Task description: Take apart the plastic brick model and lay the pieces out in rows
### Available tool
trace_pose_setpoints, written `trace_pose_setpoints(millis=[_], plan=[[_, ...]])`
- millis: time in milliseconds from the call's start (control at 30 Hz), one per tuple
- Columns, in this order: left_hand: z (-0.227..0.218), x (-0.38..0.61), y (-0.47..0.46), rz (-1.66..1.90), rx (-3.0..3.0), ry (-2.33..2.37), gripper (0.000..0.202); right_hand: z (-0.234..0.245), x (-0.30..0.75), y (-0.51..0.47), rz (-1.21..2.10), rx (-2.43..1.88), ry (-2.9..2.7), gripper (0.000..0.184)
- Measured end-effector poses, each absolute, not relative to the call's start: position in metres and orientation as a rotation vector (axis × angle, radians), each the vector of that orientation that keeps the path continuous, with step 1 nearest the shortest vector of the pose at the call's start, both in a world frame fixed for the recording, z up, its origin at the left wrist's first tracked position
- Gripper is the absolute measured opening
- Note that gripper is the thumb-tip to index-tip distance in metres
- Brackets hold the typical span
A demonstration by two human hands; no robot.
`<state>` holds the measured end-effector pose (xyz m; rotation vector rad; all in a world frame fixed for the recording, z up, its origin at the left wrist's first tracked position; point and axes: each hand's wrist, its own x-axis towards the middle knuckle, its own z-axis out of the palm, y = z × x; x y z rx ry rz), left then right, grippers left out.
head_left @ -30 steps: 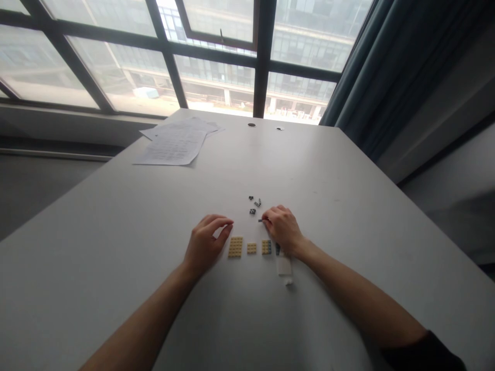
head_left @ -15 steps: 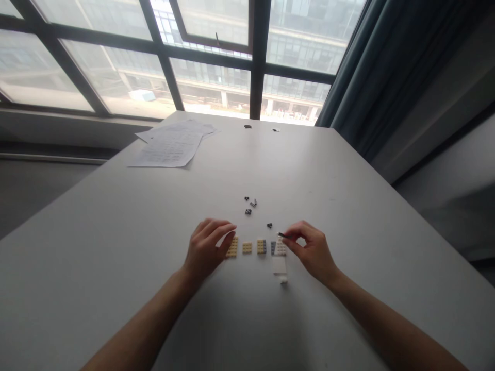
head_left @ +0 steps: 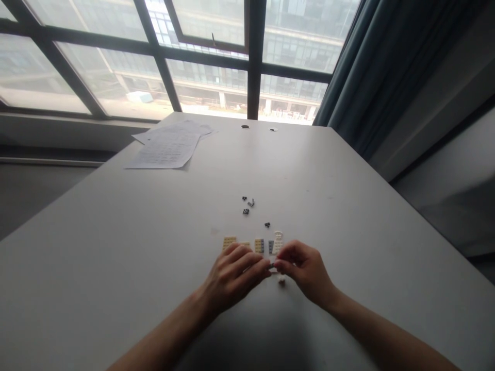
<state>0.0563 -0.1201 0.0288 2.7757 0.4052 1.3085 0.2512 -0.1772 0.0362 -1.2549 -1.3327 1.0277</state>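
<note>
My left hand (head_left: 236,273) and my right hand (head_left: 303,269) meet fingertip to fingertip just above the white table (head_left: 116,247). Together they pinch a tiny dark building piece (head_left: 271,265). Right behind the fingers lies a row of small studded plates: a tan plate (head_left: 228,241) partly hidden by my left hand, a tan and grey plate (head_left: 259,245), and a white and grey plate (head_left: 276,244). A small white piece (head_left: 281,280) lies on the table under my right fingers. Farther back, several tiny dark pieces (head_left: 247,204) lie scattered, with one more dark piece (head_left: 267,224) closer to the row.
Printed paper sheets (head_left: 166,145) lie at the table's far left corner. Two round cable holes (head_left: 245,126) sit near the far edge by the window. A dark curtain (head_left: 371,67) hangs at the right.
My right hand picked up a dark piece near the scattered ones and drew it toward me. My left hand slid right over the plates, and both hands now meet on the piece.
</note>
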Motion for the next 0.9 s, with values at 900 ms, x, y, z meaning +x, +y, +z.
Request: trace_pose_setpoints(millis=[900], plan=[[0.033,0.050,-0.124,1.358,2.886,0.152,0.017,0.051,0.255,-0.178,1.009,-1.199,-1.720,0.026]])
